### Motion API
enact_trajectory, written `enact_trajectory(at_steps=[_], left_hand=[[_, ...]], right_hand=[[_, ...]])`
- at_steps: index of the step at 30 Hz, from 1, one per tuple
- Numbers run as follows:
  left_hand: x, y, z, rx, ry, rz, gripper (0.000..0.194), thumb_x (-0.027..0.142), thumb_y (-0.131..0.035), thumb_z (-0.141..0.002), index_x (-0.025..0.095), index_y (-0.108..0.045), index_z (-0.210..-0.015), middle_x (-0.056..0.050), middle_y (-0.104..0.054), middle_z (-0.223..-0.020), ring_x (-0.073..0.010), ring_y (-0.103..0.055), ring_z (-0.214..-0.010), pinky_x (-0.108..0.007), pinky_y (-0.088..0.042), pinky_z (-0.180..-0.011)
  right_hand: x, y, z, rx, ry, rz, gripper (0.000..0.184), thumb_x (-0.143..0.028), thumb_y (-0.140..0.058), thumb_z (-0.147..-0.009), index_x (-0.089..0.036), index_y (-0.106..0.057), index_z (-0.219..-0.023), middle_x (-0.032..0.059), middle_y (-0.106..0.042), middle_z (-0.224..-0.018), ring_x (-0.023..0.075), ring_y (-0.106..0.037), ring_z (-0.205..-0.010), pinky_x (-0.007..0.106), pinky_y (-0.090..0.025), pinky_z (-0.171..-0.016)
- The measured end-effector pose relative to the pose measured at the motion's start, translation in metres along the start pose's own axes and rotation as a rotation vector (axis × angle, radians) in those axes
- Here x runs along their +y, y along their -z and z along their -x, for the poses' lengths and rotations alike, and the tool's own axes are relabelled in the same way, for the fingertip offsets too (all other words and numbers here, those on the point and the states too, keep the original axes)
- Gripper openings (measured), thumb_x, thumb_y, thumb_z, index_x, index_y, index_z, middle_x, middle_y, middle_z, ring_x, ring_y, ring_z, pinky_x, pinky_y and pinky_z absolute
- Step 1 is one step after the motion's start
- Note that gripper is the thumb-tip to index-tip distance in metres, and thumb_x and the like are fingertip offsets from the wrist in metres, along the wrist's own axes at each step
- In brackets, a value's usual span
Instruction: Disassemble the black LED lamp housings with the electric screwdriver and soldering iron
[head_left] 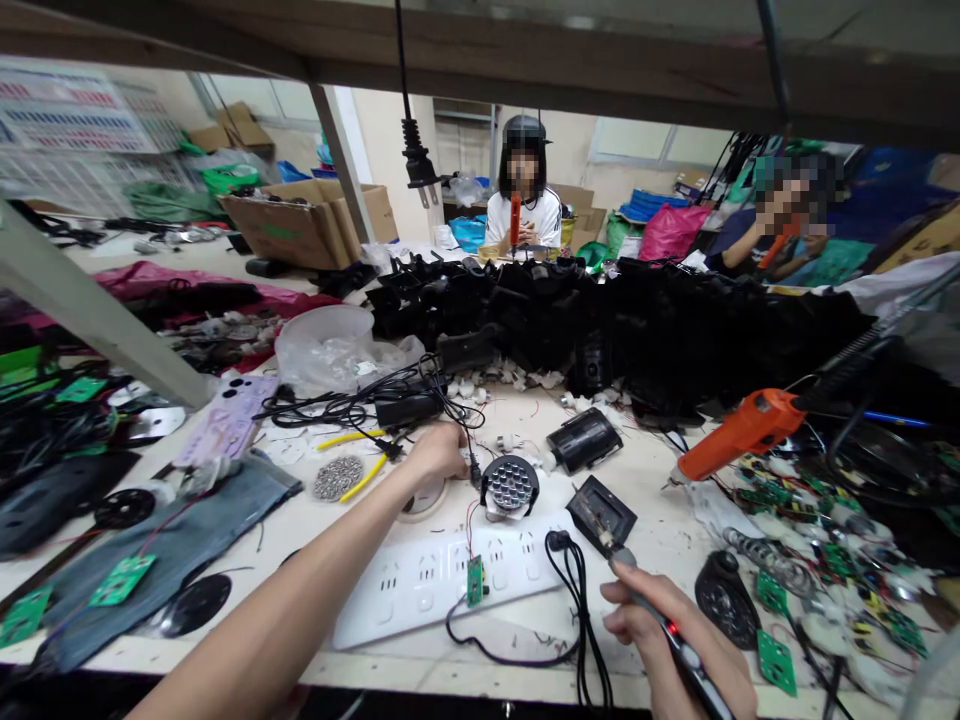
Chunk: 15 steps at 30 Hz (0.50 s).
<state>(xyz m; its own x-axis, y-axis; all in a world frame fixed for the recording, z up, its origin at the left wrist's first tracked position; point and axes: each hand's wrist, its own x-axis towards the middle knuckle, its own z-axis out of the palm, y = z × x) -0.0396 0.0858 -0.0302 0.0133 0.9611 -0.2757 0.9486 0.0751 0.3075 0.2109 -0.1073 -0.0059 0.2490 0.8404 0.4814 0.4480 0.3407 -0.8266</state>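
My right hand [675,635] grips a soldering iron [684,650] with a red light on its handle. The iron's tip end reaches over a small black tray [592,510]. My left hand [441,452] is stretched forward with curled fingers, beside a round pale roll [424,497]; whatever its fingertips hold is hidden. A round lamp head [510,485] with a honeycomb face stands right of that hand. Thin wires run from near it to a small green circuit board [475,582], which lies on a white power strip [405,590]. A black cord [581,600] is plugged into the strip's right end.
Yellow-handled pliers [364,480] lie by a pile of small screws [337,478]. A black cylindrical housing [585,440] sits beyond the tray. An orange glue gun [739,437] is at right, above scattered circuit boards. A black plug [418,165] hangs overhead. Two people sit across.
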Motion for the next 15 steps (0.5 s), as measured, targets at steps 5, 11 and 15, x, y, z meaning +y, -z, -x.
enact_trajectory(at_steps=[5, 11, 15], left_hand=[[0.004, 0.004, 0.005, 0.001, -0.012, 0.036, 0.031, 0.023, -0.076, -0.051, 0.019, -0.064, -0.08, -0.005, -0.071, -0.084, -0.0226, -0.065, -0.079, -0.024, -0.04, -0.058], [-0.012, 0.027, 0.036, 0.096, 0.001, 0.135, 0.031, 0.024, -0.06, -0.07, 0.017, -0.061, -0.101, -0.005, -0.067, -0.081, -0.023, -0.064, -0.081, -0.027, -0.042, -0.065], [-0.015, 0.028, 0.091, 0.004, 0.024, 0.647, 0.033, 0.038, -0.057, -0.075, 0.02, -0.053, -0.103, 0.005, -0.058, -0.06, -0.0183, -0.061, -0.058, -0.027, -0.045, -0.056]], right_hand=[[-0.001, 0.002, 0.0, -0.007, -0.025, 0.016, 0.021, -0.036, -0.06, -0.089, -0.024, -0.071, -0.101, 0.0013, -0.072, -0.079, 0.0146, -0.065, -0.056, 0.026, -0.055, -0.058], [-0.002, 0.007, -0.003, 0.008, -0.044, 0.052, 0.022, -0.036, -0.058, -0.089, -0.023, -0.071, -0.101, 0.002, -0.072, -0.077, 0.0151, -0.064, -0.054, 0.028, -0.055, -0.059], [-0.005, -0.001, -0.003, 0.034, -0.04, 0.058, 0.019, -0.032, -0.059, -0.088, -0.023, -0.07, -0.101, 0.0027, -0.07, -0.081, 0.0162, -0.067, -0.064, 0.027, -0.055, -0.062]])
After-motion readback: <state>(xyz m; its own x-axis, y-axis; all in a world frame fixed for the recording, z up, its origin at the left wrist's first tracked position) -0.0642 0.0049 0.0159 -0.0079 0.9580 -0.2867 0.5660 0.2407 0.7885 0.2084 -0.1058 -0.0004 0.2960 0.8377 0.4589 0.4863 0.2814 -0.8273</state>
